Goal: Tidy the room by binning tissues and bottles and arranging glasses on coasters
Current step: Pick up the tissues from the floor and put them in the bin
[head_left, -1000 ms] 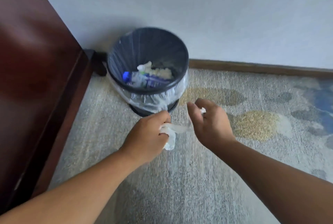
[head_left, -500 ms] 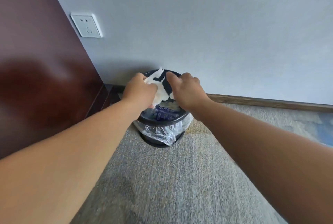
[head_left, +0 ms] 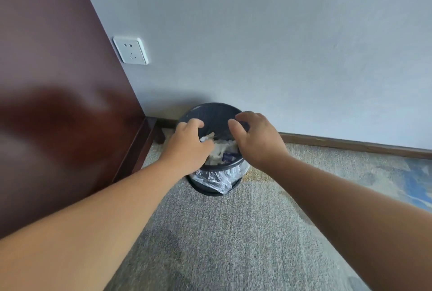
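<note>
Two hands over the bin, left and right both spread, empty; tissues inside, bottle label too blurry to read.

Grey wall, white socket, dark wood panel, grey carpet.

bin against wall, tissues inside
</note>
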The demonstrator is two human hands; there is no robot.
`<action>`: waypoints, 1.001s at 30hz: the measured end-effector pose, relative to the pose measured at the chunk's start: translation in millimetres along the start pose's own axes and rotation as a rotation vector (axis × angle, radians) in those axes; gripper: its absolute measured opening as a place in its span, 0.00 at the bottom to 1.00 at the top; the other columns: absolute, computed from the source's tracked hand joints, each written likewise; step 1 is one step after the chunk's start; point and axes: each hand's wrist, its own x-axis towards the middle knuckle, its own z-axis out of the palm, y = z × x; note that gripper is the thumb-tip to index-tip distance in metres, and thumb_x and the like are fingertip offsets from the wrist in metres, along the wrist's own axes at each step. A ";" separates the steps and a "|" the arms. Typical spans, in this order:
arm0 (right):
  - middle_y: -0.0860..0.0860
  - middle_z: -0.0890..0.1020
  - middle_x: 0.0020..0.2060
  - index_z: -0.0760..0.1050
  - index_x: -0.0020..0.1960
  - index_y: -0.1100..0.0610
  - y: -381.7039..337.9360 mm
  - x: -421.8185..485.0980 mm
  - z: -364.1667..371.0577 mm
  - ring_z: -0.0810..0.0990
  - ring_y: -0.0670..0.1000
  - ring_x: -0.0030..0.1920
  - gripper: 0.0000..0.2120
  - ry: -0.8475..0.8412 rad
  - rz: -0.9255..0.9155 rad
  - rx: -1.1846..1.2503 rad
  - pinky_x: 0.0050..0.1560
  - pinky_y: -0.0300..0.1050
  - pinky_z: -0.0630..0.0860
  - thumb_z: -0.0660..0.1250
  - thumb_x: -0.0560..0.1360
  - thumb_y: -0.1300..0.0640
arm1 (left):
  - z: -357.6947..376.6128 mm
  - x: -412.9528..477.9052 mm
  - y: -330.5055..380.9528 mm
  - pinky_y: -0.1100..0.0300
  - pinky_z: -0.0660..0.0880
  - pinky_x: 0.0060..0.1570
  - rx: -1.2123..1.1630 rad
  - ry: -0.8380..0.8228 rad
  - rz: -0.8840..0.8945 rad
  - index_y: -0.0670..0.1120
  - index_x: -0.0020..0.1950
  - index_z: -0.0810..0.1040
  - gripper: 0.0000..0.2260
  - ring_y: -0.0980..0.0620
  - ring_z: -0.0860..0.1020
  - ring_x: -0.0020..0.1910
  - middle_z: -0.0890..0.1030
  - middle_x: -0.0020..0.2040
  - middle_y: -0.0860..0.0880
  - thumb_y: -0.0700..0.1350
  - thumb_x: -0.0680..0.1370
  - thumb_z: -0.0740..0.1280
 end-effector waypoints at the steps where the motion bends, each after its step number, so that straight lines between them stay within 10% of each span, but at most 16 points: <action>1: 0.52 0.74 0.64 0.71 0.67 0.53 -14.5 -2.5 -12.7 0.76 0.52 0.58 0.23 -0.003 -0.005 0.002 0.57 0.46 0.71 0.58 0.78 0.42 | -15.8 -4.4 10.3 0.53 0.69 0.61 -0.007 0.004 0.003 0.50 0.70 0.66 0.23 0.47 0.71 0.64 0.67 0.68 0.46 0.51 0.76 0.64; 30: 0.49 0.72 0.67 0.69 0.69 0.50 -454.4 -154.1 -463.1 0.77 0.49 0.54 0.20 -0.112 -0.413 -0.063 0.54 0.41 0.68 0.61 0.78 0.47 | -535.8 -270.1 358.0 0.50 0.69 0.61 0.202 0.301 -0.052 0.49 0.70 0.65 0.24 0.43 0.68 0.66 0.69 0.66 0.45 0.52 0.76 0.62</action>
